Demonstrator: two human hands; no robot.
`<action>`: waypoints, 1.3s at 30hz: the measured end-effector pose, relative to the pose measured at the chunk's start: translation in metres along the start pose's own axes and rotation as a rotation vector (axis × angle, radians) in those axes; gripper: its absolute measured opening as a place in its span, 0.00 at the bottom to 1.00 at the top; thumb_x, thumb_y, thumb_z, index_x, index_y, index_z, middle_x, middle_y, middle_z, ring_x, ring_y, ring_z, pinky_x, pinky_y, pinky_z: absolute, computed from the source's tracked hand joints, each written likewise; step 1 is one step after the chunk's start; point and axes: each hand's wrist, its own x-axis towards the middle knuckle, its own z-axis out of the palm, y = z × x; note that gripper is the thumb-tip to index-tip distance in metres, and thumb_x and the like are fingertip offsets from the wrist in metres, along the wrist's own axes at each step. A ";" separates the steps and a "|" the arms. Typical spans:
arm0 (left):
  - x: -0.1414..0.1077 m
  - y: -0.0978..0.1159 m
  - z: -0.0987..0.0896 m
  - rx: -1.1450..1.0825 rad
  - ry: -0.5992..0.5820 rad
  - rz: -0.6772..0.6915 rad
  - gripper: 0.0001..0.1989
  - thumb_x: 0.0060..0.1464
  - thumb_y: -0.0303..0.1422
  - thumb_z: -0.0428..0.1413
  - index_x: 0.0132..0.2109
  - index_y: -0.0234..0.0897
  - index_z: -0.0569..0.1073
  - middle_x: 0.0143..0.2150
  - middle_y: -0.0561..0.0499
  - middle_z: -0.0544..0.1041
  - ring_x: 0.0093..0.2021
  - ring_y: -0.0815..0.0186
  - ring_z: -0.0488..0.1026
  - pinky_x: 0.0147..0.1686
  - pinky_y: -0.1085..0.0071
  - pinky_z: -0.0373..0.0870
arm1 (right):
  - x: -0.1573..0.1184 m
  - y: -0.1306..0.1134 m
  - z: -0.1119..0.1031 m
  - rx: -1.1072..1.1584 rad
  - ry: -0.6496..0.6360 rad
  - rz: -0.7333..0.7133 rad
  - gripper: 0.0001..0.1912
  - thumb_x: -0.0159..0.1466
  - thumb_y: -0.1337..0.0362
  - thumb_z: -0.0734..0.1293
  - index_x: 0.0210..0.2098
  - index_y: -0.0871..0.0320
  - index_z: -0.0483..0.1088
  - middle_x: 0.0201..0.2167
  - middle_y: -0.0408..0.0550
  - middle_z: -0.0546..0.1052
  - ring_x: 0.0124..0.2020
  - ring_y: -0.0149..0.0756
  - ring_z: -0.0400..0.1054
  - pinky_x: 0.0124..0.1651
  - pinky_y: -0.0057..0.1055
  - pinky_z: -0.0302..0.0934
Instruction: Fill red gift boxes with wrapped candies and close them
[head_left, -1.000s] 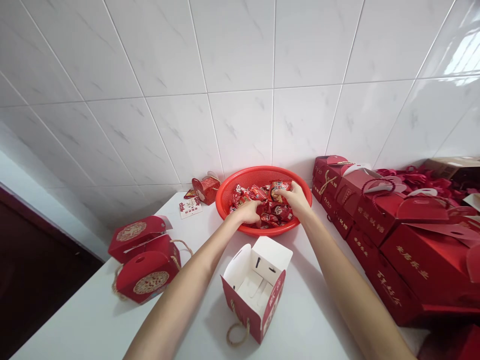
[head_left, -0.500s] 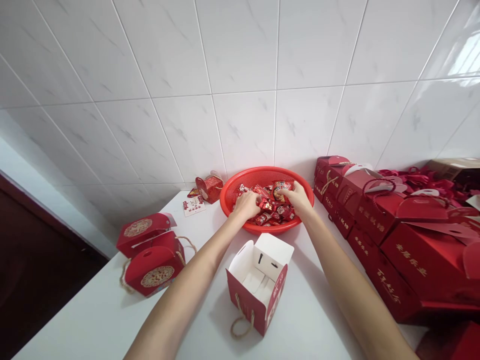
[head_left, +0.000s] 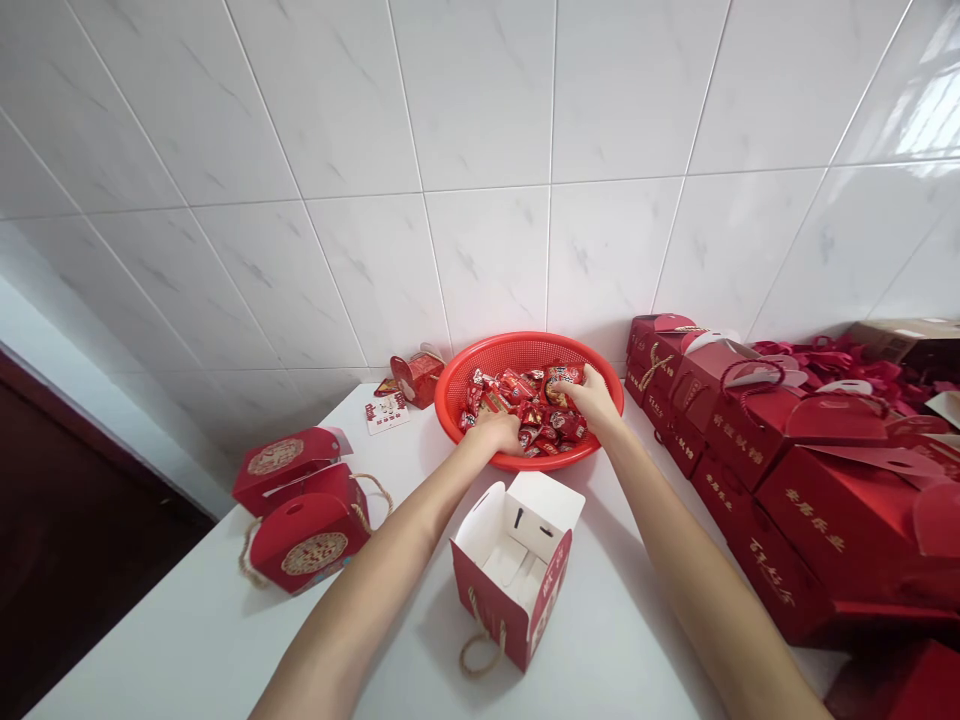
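Observation:
Both hands reach into a red plastic basket [head_left: 517,347] of red-wrapped candies [head_left: 516,384]. My left hand [head_left: 496,432] is low at the basket's front left, its fingertips hidden among the candies, so its grip does not show. At the right side of the basket, my right hand [head_left: 592,398] pinches a larger red-and-gold candy packet [head_left: 562,380] between thumb and fingers. Between my forearms stands a red gift box [head_left: 491,605], its lid flaps up, its white inside bare and a rope handle hanging at its front.
Two closed red gift boxes [head_left: 311,540] with rope handles stand on the white table [head_left: 217,640] at left. A small red box [head_left: 417,378] and a printed card [head_left: 387,412] lie by the wall. Stacked red boxes [head_left: 795,500] line the right side.
My left hand has moved down and slightly toward me, lower among the candies. My right hand stays at the packet. The open box has not moved.

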 end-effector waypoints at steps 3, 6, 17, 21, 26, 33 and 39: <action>-0.002 0.000 0.002 -0.003 0.020 0.004 0.08 0.38 0.34 0.65 0.24 0.37 0.74 0.36 0.39 0.81 0.49 0.45 0.75 0.52 0.58 0.68 | -0.002 -0.001 0.000 -0.024 -0.006 -0.006 0.17 0.45 0.62 0.72 0.33 0.53 0.65 0.33 0.42 0.75 0.39 0.41 0.69 0.44 0.37 0.64; -0.004 0.000 0.003 -0.024 0.034 0.009 0.08 0.40 0.36 0.64 0.24 0.37 0.74 0.34 0.40 0.81 0.47 0.46 0.76 0.49 0.60 0.70 | -0.005 -0.003 0.000 -0.041 -0.023 0.003 0.17 0.45 0.61 0.72 0.32 0.54 0.64 0.33 0.42 0.75 0.38 0.40 0.68 0.43 0.37 0.64; 0.007 -0.014 0.015 -0.208 0.164 0.082 0.13 0.55 0.26 0.52 0.43 0.38 0.79 0.45 0.42 0.82 0.47 0.54 0.78 0.48 0.64 0.70 | -0.010 -0.005 0.002 -0.146 -0.046 -0.010 0.16 0.45 0.62 0.70 0.32 0.54 0.63 0.31 0.40 0.73 0.34 0.38 0.67 0.42 0.37 0.62; 0.011 -0.018 0.017 -0.420 0.300 0.092 0.16 0.57 0.26 0.52 0.49 0.39 0.79 0.51 0.45 0.80 0.54 0.54 0.75 0.54 0.64 0.68 | -0.009 -0.003 0.001 -0.163 -0.053 -0.022 0.16 0.45 0.61 0.71 0.32 0.54 0.64 0.32 0.41 0.73 0.36 0.38 0.67 0.43 0.37 0.62; 0.010 -0.019 0.013 -0.600 0.497 0.031 0.16 0.58 0.24 0.53 0.50 0.37 0.79 0.53 0.45 0.79 0.56 0.55 0.74 0.58 0.63 0.67 | -0.009 -0.003 0.001 -0.144 -0.075 -0.031 0.16 0.46 0.61 0.70 0.33 0.55 0.65 0.34 0.42 0.74 0.38 0.39 0.68 0.45 0.37 0.63; 0.012 -0.024 0.011 -0.888 0.718 0.008 0.19 0.50 0.17 0.52 0.46 0.36 0.79 0.46 0.48 0.82 0.49 0.63 0.78 0.55 0.68 0.71 | -0.010 -0.007 0.002 -0.185 -0.053 -0.011 0.15 0.46 0.61 0.69 0.34 0.55 0.65 0.36 0.43 0.75 0.38 0.38 0.68 0.46 0.37 0.63; 0.012 -0.028 0.012 -0.662 0.714 -0.291 0.18 0.52 0.21 0.52 0.48 0.38 0.78 0.52 0.45 0.79 0.55 0.57 0.74 0.56 0.62 0.68 | -0.011 -0.008 0.002 -0.216 -0.045 -0.026 0.14 0.47 0.61 0.68 0.33 0.55 0.64 0.34 0.42 0.74 0.37 0.39 0.67 0.44 0.36 0.62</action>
